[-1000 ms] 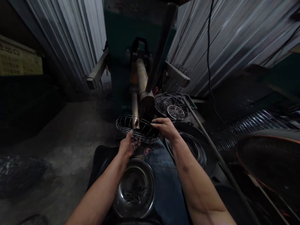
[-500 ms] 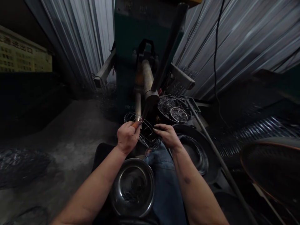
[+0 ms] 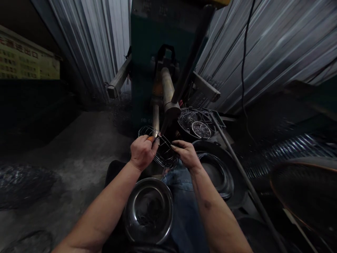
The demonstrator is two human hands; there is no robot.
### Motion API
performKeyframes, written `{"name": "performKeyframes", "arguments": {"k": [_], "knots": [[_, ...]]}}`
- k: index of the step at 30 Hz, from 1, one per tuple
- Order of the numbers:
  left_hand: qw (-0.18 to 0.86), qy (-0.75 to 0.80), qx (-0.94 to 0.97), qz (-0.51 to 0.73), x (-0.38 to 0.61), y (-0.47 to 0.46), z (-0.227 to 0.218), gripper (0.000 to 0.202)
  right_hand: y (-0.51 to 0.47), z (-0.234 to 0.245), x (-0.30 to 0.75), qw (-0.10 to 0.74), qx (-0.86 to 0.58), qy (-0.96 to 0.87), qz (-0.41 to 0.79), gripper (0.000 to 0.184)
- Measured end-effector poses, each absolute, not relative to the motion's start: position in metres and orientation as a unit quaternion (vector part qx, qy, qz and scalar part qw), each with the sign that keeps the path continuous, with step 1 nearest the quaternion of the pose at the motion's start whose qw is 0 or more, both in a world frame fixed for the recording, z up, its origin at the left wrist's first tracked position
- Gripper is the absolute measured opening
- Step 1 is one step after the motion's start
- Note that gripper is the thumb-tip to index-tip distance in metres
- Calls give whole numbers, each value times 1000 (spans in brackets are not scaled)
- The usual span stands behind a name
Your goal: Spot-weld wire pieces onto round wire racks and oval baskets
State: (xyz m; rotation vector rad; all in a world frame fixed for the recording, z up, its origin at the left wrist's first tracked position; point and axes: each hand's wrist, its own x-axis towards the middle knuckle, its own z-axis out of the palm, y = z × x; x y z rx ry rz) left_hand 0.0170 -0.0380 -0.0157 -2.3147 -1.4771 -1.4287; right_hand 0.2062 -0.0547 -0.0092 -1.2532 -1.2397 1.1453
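Observation:
A bent-wire frame (image 3: 165, 162) of thin metal rods hangs between my hands at the lower rods of the machine. My left hand (image 3: 143, 151) is closed at its left side, with a small orange piece (image 3: 151, 139) at the fingers; whether this is a handle or a finger cover I cannot tell. My right hand (image 3: 186, 153) pinches the frame's right side between thumb and fingers. Just beyond my fingertips, the machine's lower metal rod (image 3: 156, 119) meets the frame's wires. On my lap sits a shiny metal bowl (image 3: 168, 207) with small, thin pieces inside.
The green machine (image 3: 144, 80) stands ahead, with a thick upper cylinder (image 3: 168, 88) and a dark slanted bar (image 3: 193, 56). To the right are a tub of wire parts (image 3: 193, 123), coiled wire (image 3: 228, 179) and a long pole (image 3: 237, 158). A yellow crate (image 3: 28, 63) is at left.
Both hands have moved slightly left with the wire frame, still gripping it. The view has shifted a little; the bowl stays on my lap.

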Motion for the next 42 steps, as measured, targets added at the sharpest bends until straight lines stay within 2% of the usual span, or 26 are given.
{"name": "performKeyframes", "arguments": {"k": [14,20,27,35,39,42], "knots": [[-20,-485,-730,-481,20,-36,-18,27,-53,-10,207,506,-512,-490,491,28],[-101,-478,-706,-512,19,-39,-22,22,-66,-5,217,476,-526,-454,539,38],[-98,-485,-679,-543,15,-38,-25,21,-57,-4,216,509,-526,-518,442,28],[-107,-495,-653,-563,13,-29,-24,18,-45,2,206,509,-527,-524,434,23],[-152,-521,-579,-609,9,-45,-46,20,-55,-4,220,501,-519,-514,464,27],[-115,-502,-659,-548,6,-62,-85,25,-68,-21,246,475,-519,-511,495,33]]}}
